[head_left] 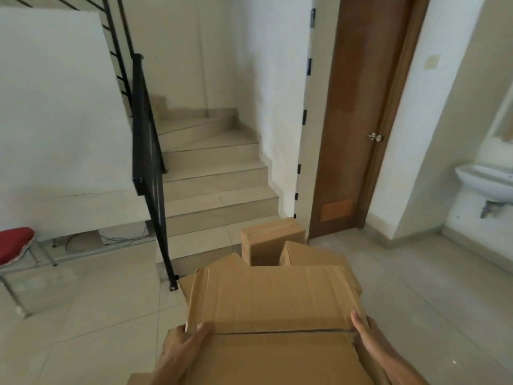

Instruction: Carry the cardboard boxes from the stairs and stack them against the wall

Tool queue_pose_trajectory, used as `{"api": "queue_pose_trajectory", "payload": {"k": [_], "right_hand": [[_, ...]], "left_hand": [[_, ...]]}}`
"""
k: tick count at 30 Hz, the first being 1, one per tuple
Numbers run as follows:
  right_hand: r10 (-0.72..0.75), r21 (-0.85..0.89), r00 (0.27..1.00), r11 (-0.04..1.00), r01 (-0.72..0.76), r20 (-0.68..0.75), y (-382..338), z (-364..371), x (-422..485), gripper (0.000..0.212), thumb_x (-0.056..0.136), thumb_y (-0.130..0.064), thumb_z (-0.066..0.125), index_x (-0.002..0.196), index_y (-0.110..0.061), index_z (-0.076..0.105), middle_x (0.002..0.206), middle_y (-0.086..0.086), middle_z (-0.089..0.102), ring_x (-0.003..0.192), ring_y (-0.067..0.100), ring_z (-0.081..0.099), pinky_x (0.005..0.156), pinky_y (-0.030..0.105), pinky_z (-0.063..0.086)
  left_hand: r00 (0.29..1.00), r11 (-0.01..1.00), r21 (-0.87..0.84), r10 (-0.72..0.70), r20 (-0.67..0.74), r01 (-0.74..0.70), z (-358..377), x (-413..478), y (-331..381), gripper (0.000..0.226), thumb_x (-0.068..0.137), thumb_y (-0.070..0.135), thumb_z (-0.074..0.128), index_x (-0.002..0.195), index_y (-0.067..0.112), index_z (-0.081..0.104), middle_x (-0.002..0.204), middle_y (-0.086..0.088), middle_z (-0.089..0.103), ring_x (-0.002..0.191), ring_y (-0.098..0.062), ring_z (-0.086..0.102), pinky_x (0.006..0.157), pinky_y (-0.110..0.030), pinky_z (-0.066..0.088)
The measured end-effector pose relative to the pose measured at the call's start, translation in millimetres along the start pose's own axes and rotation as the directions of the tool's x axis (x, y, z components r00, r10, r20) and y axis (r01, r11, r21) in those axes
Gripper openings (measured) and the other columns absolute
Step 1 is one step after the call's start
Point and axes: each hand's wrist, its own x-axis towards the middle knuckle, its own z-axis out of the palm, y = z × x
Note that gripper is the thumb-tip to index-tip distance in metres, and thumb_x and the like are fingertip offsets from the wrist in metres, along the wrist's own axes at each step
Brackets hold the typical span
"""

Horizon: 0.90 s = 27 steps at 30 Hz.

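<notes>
Left hand: our left hand (180, 345) grips the near left edge of the large cardboard box (272, 301), with the thumb on the top flap and the fingers curled round the side.
Right hand: our right hand (369, 337) clasps the near right edge of the same box, with the thumb lying along the top. The other fingers are mostly hidden behind the side wall.
Large cardboard box: we hold it between our two hands, raised above the floor (97, 315). Its top flaps are closed, and the seam between them runs from one thumb to the other.
Other boxes: just beyond our hands, past the far edge of the held box, a taped box (270, 240) stands at the foot of the stairs (216, 173). A second box (311, 255) sits beside it on our right-hand side, partly hidden by the box we hold.
Railing: the black railing (147, 151) rises ahead of our left hand.
Door: a brown wooden door (358, 115) stands ahead of our right hand, shut.
Sink: a white sink (485, 182) hangs on the wall far out past our right hand.
Stool: a red-seated stool (14, 244) stands far out past our left hand.
</notes>
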Motion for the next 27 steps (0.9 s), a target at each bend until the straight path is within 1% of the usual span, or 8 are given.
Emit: {"api": "queue_pose_trajectory", "payload": {"k": [2, 4, 9, 14, 17, 20, 22, 27], "right_hand": [[0.015, 0.001, 1.0, 1.0, -0.015, -0.016, 8.6, -14.4, -14.7, 0.075, 0.089, -0.06, 0.041, 0.143, -0.007, 0.042, 0.143, 0.012, 0.048, 0.132, 0.029, 0.045, 0.113, 0.039, 0.031], [0.034, 0.048, 0.998, 0.998, -0.032, -0.051, 24.1, -30.3, -27.5, 0.075, 0.089, -0.06, 0.045, 0.143, -0.008, 0.044, 0.146, 0.01, 0.046, 0.135, 0.028, 0.043, 0.115, 0.04, 0.03], [0.158, 0.189, 0.963, 0.975, -0.117, -0.218, 78.8, -58.7, -63.7, 0.071, 0.088, -0.058, 0.052, 0.139, -0.009, 0.049, 0.142, 0.011, 0.051, 0.129, 0.029, 0.048, 0.11, 0.041, 0.037], [0.26, 0.24, 0.868, 0.956, -0.17, -0.423, 133.9, -72.6, -116.5, 0.061, 0.092, -0.056, 0.048, 0.132, -0.009, 0.058, 0.134, 0.013, 0.057, 0.125, 0.031, 0.052, 0.107, 0.039, 0.039], [0.324, 0.29, 0.789, 0.937, -0.193, -0.522, 170.3, -72.0, -162.7, 0.06, 0.094, -0.057, 0.044, 0.126, -0.009, 0.062, 0.126, 0.015, 0.062, 0.119, 0.032, 0.056, 0.1, 0.037, 0.041], [0.383, 0.349, 0.721, 0.914, -0.205, -0.578, 214.4, -68.3, -212.6, 0.063, 0.088, -0.064, 0.042, 0.114, -0.011, 0.067, 0.117, 0.015, 0.066, 0.111, 0.031, 0.06, 0.1, 0.04, 0.044], [0.447, 0.438, 0.678, 0.876, -0.201, -0.584, 237.5, -61.2, -253.7, 0.057, 0.093, -0.057, 0.044, 0.115, -0.01, 0.066, 0.117, 0.014, 0.065, 0.11, 0.031, 0.06, 0.1, 0.043, 0.045], [0.608, 0.605, 0.469, 0.776, -0.18, -0.641, 290.6, -47.3, -349.2, 0.058, 0.096, -0.054, 0.041, 0.115, -0.006, 0.066, 0.116, 0.015, 0.065, 0.107, 0.032, 0.06, 0.094, 0.038, 0.045]], "left_hand": [[0.999, 0.999, 0.035, 0.007, 0.04, -0.008, 10.7, -10.2, 7.5, 0.084, 0.06, 0.071, 0.067, 0.114, 0.01, 0.05, 0.11, -0.011, 0.06, 0.095, -0.027, 0.058, 0.088, -0.038, 0.05], [0.996, 0.999, 0.036, 0.029, 0.087, -0.032, 24.0, -14.3, 14.0, 0.074, 0.079, 0.054, 0.067, 0.128, 0.004, 0.046, 0.119, -0.015, 0.057, 0.099, -0.029, 0.056, 0.091, -0.039, 0.047], [0.966, 0.978, 0.157, 0.098, 0.239, -0.138, 62.7, -15.7, 31.7, 0.092, 0.053, 0.072, 0.061, 0.124, 0.016, 0.044, 0.116, -0.013, 0.057, 0.104, -0.035, 0.057, 0.095, -0.048, 0.048], [0.889, 0.939, 0.229, 0.136, 0.437, -0.257, 105.8, -18.1, 30.8, 0.102, 0.062, 0.073, 0.065, 0.14, 0.014, 0.036, 0.126, -0.013, 0.056, 0.105, -0.033, 0.059, 0.093, -0.051, 0.05], [0.838, 0.907, 0.276, 0.133, 0.529, -0.318, 134.0, -26.8, 24.2, 0.091, 0.073, 0.061, 0.068, 0.14, 0.009, 0.038, 0.13, -0.015, 0.054, 0.112, -0.034, 0.056, 0.098, -0.048, 0.046], [0.748, 0.871, 0.283, 0.135, 0.65, -0.402, 163.4, -46.7, 16.8, 0.091, 0.064, 0.062, 0.069, 0.134, 0.008, 0.047, 0.122, -0.012, 0.06, 0.104, -0.031, 0.06, 0.093, -0.049, 0.05], [0.659, 0.823, 0.281, 0.143, 0.738, -0.493, 187.4, -61.6, 9.9, 0.089, 0.058, 0.063, 0.066, 0.127, 0.009, 0.054, 0.112, -0.009, 0.065, 0.095, -0.026, 0.064, 0.084, -0.044, 0.054], [0.485, 0.724, 0.289, 0.071, 0.871, -0.626, 240.7, -142.4, -2.1, 0.065, 0.068, 0.052, 0.071, 0.114, 0.007, 0.062, 0.1, -0.009, 0.067, 0.087, -0.027, 0.065, 0.08, -0.039, 0.053]]}}
